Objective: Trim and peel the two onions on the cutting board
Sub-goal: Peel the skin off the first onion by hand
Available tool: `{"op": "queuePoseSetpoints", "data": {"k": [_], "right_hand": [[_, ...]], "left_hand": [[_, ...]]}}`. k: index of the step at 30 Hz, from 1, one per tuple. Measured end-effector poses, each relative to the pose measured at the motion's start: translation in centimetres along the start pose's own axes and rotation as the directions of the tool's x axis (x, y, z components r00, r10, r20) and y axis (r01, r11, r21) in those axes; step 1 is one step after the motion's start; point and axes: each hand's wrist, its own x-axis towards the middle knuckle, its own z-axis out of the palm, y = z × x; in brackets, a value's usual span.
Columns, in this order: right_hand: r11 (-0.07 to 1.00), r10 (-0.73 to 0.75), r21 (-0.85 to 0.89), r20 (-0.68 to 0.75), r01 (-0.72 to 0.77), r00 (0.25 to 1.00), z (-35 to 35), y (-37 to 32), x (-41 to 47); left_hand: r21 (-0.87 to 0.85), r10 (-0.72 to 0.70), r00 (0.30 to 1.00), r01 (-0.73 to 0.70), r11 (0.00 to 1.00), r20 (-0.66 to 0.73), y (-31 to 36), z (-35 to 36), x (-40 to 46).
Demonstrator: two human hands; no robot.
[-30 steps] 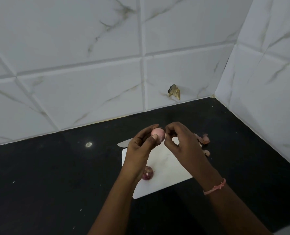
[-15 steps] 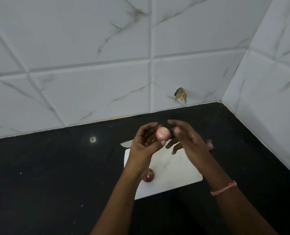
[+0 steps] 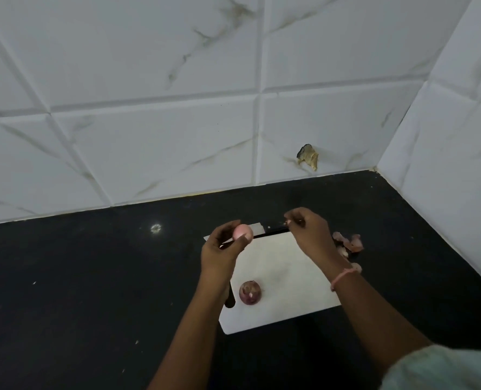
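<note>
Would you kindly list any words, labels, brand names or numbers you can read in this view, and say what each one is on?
There are none: no readable text, label, brand or number shows.
The cutting board, the marble-pattern wall tiles and the black countertop are unmarked.
The knife blade shows no legible stamp.

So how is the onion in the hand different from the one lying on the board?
The held onion is pale pink and smooth, seemingly peeled; the onion on the board is darker purple, with skin still on. The held onion is pinched in the left hand above the cutting board; the other rests on it, untouched. The right hand seems to pinch a scrap of skin. Both onions are small and round.
</note>
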Motion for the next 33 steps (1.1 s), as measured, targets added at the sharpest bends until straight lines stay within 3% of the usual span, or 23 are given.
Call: {"op": "queuePoseSetpoints", "data": {"k": [4,8,13,19,24,26,28,29,31,33], "right_hand": [[0.961,-0.074,-0.254,0.128,0.105,0.989,3.5,2.4,3.5],[0.763,-0.120,-0.583,0.297,0.280,0.947,6.1,3.9,5.0],[0.674,-0.139,-0.692,0.225,0.258,0.964,6.7,4.4,5.6],[0.672,-0.108,-0.693,0.257,0.261,0.960,6.1,5.3,6.0],[0.759,-0.203,-0.611,0.103,0.223,0.974,3.8,5.5,3.2],[0.876,-0.089,-0.475,0.014,0.086,0.996,2.3,5.2,0.6],[0.978,0.133,-0.164,0.019,-0.128,0.991,0.8,4.3,-2.3],[0.978,0.208,-0.008,0.051,-0.208,0.977,0.1,3.9,-3.8],[0.950,0.274,0.127,0.098,-0.285,0.957,-0.8,2.8,-6.6],[0.912,0.300,0.259,0.108,-0.319,0.948,-1.6,2.3,-8.8]], "left_hand": [[-0.012,-0.112,0.992,0.111,0.994,-0.051,-1.6,-1.3,1.2],[-0.089,-0.181,0.982,0.175,0.981,-0.060,-2.9,-1.4,2.0],[-0.148,-0.255,0.963,0.241,0.959,-0.088,-4.9,-1.7,3.0],[-0.170,-0.344,0.934,0.325,0.930,-0.094,-6.5,-1.6,2.7],[-0.196,-0.261,0.962,0.240,0.951,-0.085,-5.9,-1.9,2.4],[-0.244,-0.232,0.973,0.225,0.943,-0.001,-5.1,-1.6,2.4],[-0.362,-0.257,0.963,0.269,0.893,0.083,-4.0,-0.5,2.2],[-0.423,-0.275,0.954,0.298,0.856,0.116,-3.5,0.2,2.2],[-0.475,-0.291,0.939,0.343,0.810,0.181,-2.7,1.6,1.9],[-0.373,-0.285,0.928,0.359,0.855,0.240,-2.4,3.0,1.5]]}}
